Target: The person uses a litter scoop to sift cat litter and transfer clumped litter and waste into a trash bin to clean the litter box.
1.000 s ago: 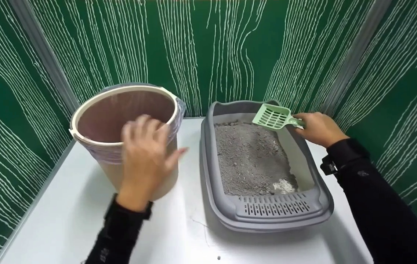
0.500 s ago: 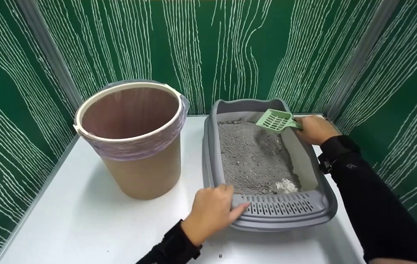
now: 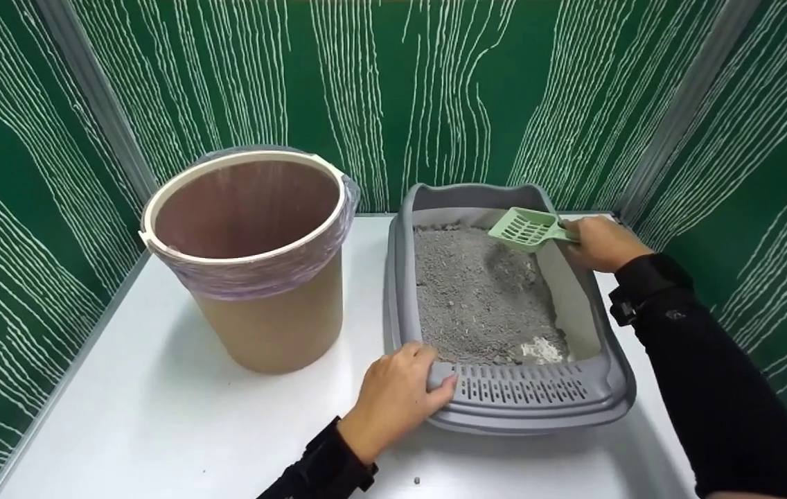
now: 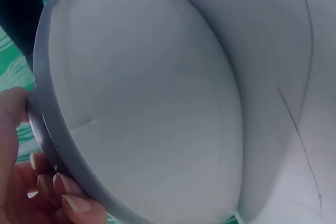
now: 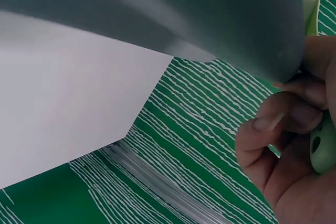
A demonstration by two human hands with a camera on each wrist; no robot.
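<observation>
A grey litter box (image 3: 404, 291) holds grey litter (image 3: 476, 298), with a pale patch near its front right corner. My left hand (image 3: 400, 391) grips the box's rim at the front left corner; in the left wrist view its fingers (image 4: 79, 203) curl under the rim. My right hand (image 3: 605, 242) holds a green slotted litter scoop (image 3: 526, 229) by the handle, over the far right side of the box. The scoop's head looks bare and hangs above the litter. In the right wrist view my fingers wrap the green handle (image 5: 324, 145) close to the box's outer wall.
Left of the box stands a brown trash bin (image 3: 276, 333) with a clear liner folded over its pale rim. A small grey crumb (image 3: 417, 480) lies on the white table (image 3: 158, 416). Green panels with white lines enclose the back and sides.
My left hand has left the front of the trash bin, moved right and down, and taken hold of the litter box rim. The scoop has shifted only slightly, staying in my right hand.
</observation>
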